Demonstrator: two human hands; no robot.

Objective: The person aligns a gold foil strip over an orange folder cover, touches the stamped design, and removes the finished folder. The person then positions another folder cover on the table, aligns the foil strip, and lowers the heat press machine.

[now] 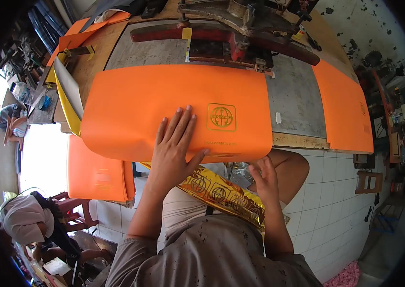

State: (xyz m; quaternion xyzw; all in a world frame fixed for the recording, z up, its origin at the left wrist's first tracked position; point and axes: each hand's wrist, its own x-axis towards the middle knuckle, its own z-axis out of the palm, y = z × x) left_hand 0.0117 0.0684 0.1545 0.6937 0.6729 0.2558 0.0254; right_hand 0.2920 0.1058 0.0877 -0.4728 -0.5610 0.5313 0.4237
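Note:
An orange sheet (130,105) lies in front of me, with a gold globe emblem and a line of gold lettering near its right end. Its near edge bends down over the table's front. My left hand (174,143) rests flat on it, fingers stretched out, just left of the emblem. Just below the sheet's near right corner is my right hand (265,178), its fingers loosely bent and apart, with nothing visible between them. A gold foil strip (219,193) marked with globe outlines runs across my lap, under the sheet.
Behind the sheet stands a press with a dark red bar (183,34) over a grey metal plate (298,107). Another printed orange sheet (343,110) lies at right. Stacked orange sheets (95,172) sit at lower left. Two other people (25,217) are at the left.

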